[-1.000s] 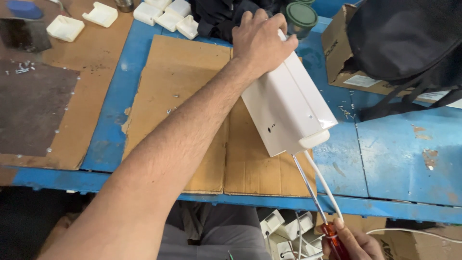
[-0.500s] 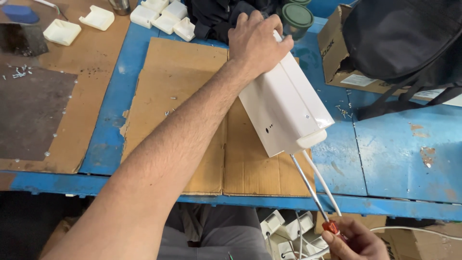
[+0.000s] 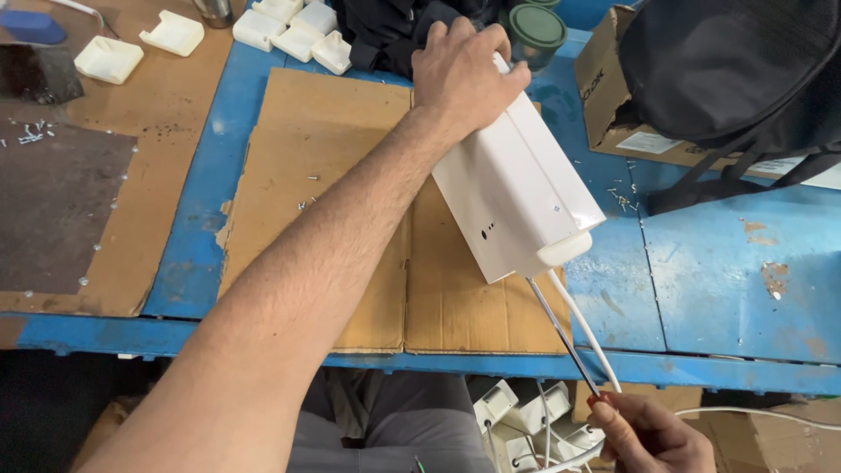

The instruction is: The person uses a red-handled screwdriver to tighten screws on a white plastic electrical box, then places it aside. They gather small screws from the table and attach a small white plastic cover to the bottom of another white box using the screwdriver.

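So the left hand point(image 3: 464, 74) is clamped over the far end of a long white plastic housing point(image 3: 517, 188), fingers wrapped around its top edge, holding it tilted on the cardboard sheet point(image 3: 324, 201) that covers the middle of the blue tabletop point(image 3: 701, 280). The near end of the housing points back toward the person and sticks out just past the cardboard's right side.

Down at the bottom edge, the right hand point(image 3: 648, 434) is pinched around the red handle of a screwdriver point(image 3: 561, 337). Its thin metal shaft runs up and to the left, with the tip right at the underside of the housing's near end. A white cable point(image 3: 589, 337) comes out of that same end and runs alongside the shaft, down past the right hand.

Other stuff around: a row of small white plastic parts point(image 3: 293, 26) at the far edge, two more point(image 3: 140, 48) on the brown board point(image 3: 79, 193) to the left, a green-lidded jar point(image 3: 536, 31) just past the left hand, and a black bag point(image 3: 736, 79) sitting on an open cardboard box point(image 3: 613, 96) on the right. Below the tabletop edge there's a pile of more white plastic pieces point(image 3: 526, 420) near the person's lap.
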